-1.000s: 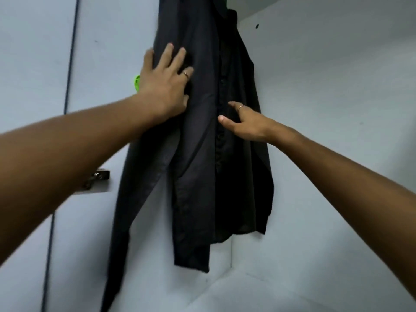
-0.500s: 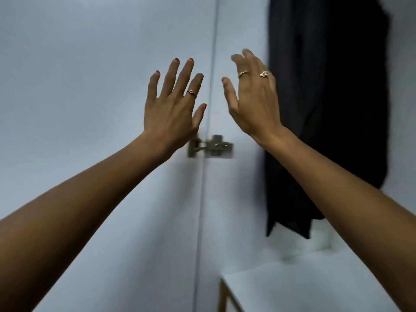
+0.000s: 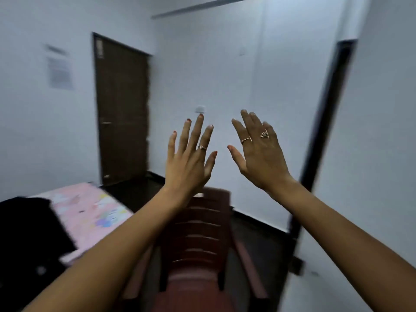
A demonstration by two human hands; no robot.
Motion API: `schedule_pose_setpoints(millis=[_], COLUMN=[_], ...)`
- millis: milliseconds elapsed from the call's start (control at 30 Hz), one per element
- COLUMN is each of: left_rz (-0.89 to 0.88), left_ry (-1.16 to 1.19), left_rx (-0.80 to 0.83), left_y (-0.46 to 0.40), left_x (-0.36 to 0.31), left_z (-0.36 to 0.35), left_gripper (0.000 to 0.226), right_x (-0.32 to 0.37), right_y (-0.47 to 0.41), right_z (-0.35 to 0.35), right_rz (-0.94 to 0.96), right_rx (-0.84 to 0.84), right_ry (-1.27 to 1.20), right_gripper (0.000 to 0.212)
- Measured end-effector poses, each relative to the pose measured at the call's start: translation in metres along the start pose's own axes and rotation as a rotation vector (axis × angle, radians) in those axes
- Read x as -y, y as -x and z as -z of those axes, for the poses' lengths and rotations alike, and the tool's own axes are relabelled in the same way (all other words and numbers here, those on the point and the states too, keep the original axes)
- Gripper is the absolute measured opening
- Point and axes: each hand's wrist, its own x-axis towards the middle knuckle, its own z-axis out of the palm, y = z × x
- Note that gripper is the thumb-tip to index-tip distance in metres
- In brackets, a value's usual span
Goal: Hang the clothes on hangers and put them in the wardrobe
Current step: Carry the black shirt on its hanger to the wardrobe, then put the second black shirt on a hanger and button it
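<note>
Both hands, left hand [image 3: 191, 163] and right hand [image 3: 258, 154], are up, fingers spread, holding nothing. The dark clothes [image 3: 27, 226] on the bed [image 3: 90, 212] look blurry and cut off.

a: quick count, pls?
b: 2 hands, left hand [image 3: 188, 162] w/ 1 ring, right hand [image 3: 261, 154] w/ 2. 1 red chair [image 3: 198, 242], 1 brown door [image 3: 122, 113], 1 bed [image 3: 90, 212], 1 black clothes pile [image 3: 29, 230], 1 wall paper [image 3: 59, 73].

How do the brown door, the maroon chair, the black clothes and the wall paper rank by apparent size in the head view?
1. brown door and maroon chair: alike, the chair being nearer
2. black clothes, partly cut off
3. wall paper
</note>
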Motion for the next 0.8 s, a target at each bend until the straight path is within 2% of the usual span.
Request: schedule_pose_setpoints(millis=[200,367,533,633,733,800], left_rz=[0.33,0.595,0.838,0.941,0.975,1.018], left_ry=[-0.218,-0.348,-0.405,-0.422,-0.446,-0.477], left_rx=[0.318,0.576,0.802,0.875,0.894,0.903], left_y=[0.107,0.21,0.296,0.317,0.321,0.317], left_x=[0.189,0.287,0.365,0.412,0.461,0.499], left_z=[-0.012,-0.001,0.027,0.039,0.045,0.043], left_gripper=[0.059,0.058,0.06,0.061,0.062,0.062], right_x=[0.203,0.356,0.477,0.533,0.578,0.61], right_y=[-0.052,-0.059,-0.057,-0.062,-0.075,-0.092], right_z=[-0.111,-0.173,-0.212,-0.238,-0.264,-0.281], right_rz=[0.015,0.2,0.387,0.458,0.465,0.388], right_rx=[0.151,0.267,0.443,0.485,0.573,0.663], right_ry=[-0.356,-0.565,-0.661,-0.73,-0.822,-0.909], right_gripper=[0.059,0.058,0.056,0.049,0.061,0.066])
